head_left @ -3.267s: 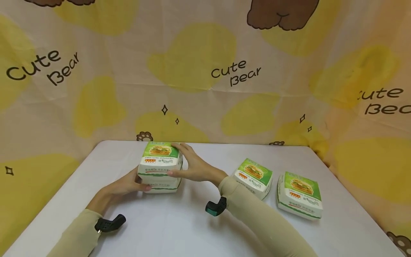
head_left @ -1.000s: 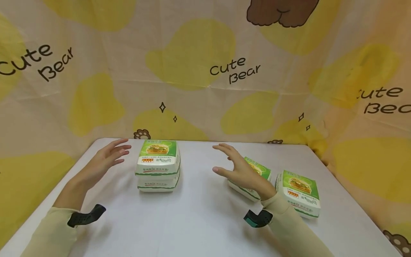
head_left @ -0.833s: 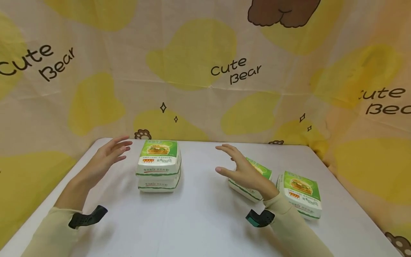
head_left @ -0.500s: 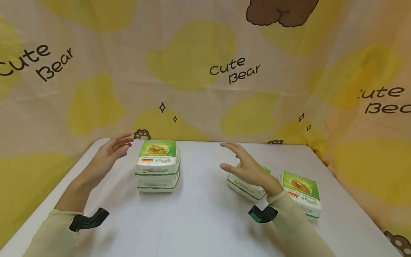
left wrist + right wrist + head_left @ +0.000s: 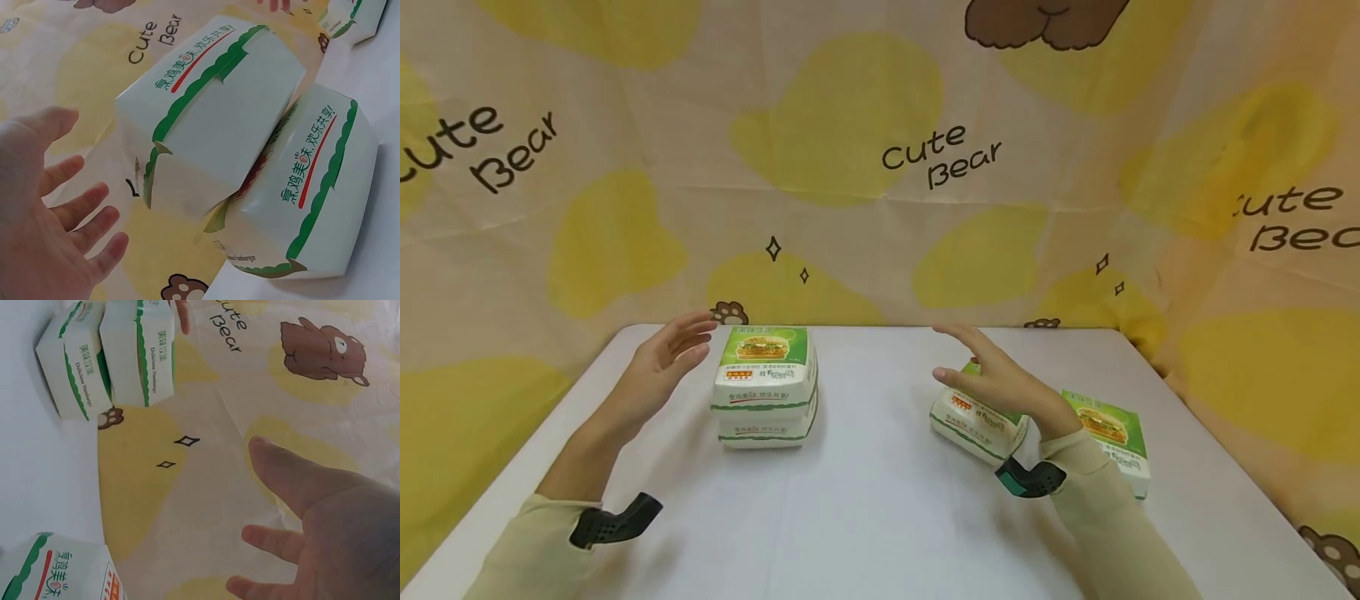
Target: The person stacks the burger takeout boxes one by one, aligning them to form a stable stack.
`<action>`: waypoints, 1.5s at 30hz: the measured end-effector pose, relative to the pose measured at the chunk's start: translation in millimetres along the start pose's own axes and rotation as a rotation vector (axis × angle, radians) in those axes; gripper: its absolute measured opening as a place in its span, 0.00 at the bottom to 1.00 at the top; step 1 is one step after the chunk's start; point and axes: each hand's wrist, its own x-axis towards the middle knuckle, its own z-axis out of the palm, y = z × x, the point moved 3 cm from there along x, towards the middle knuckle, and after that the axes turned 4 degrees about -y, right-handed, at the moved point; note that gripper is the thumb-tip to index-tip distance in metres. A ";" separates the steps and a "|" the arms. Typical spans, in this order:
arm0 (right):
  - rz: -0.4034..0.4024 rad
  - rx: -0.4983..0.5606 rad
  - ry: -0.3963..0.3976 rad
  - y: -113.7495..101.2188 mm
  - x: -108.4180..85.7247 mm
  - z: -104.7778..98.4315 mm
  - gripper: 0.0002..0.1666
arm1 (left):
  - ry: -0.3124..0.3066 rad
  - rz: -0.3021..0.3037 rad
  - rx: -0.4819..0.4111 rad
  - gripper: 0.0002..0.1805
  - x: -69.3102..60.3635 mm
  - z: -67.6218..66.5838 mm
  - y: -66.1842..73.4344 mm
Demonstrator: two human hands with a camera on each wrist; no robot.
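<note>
Two green-and-white burger boxes are stacked at the left of the table, the upper box (image 5: 763, 367) squarely above the lower box (image 5: 763, 431). My left hand (image 5: 651, 375) hovers left of this stack, fingers extended and apart from it; the left wrist view has the hand (image 5: 56, 219) beside the upper box (image 5: 212, 119). My right hand (image 5: 1000, 379) is raised over a third burger box (image 5: 977, 425), hiding part of its top; whether they touch I cannot tell. In the right wrist view its fingers are spread, holding nothing. A fourth box (image 5: 1108, 425) lies farther right, partly behind the right forearm.
The boxes stand on a white table (image 5: 850, 517). A yellow patterned cloth (image 5: 835, 167) with "Cute Bear" lettering hangs behind and beside it. Each wrist carries a black strapped device, the left device (image 5: 616, 521) and the right device (image 5: 1032, 479).
Earlier both hands held the boxes at the left; they have let go and moved apart, leaving the stack standing. Lately the right hand has drifted right, over the third box, and the left slightly rightward.
</note>
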 end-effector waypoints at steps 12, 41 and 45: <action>0.056 -0.034 -0.071 11.7 -8.7 -11.1 0.43 | -0.005 -0.014 0.009 0.30 -2.7 2.3 0.7; 0.254 -0.152 -0.183 37.9 -17.6 -16.6 0.36 | -0.193 0.014 0.048 0.49 -5.1 14.3 -4.3; 0.264 -0.160 -0.197 36.7 -16.8 -18.1 0.35 | -0.206 0.016 0.051 0.53 -3.2 15.4 -6.1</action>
